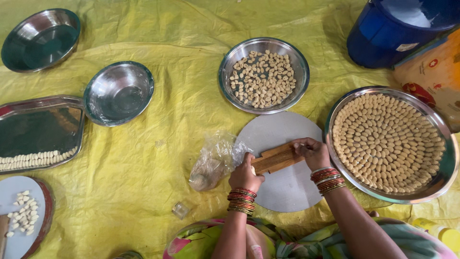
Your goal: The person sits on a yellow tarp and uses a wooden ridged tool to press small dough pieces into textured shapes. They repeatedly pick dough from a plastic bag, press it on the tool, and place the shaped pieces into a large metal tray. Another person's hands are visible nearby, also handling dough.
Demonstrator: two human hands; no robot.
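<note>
Yellow floor sheet, round board (287, 187) at centre. Steady ridged comb (277, 158) with right hand (312, 153), clamped at 3 o'clock end; press dough downward with left hand (245, 175), closed at 9 o'clock end.

A yellow sheet (158, 158) covered the floor. On it sat two empty steel bowls (40, 38) (119, 92), a steel plate (263, 74) of loose dough pieces, and a wide tray (390, 144) packed with shaped pieces in rings. A rectangular tray (40, 132) held one row. A blue drum (397, 29) stood at the top right.
</note>
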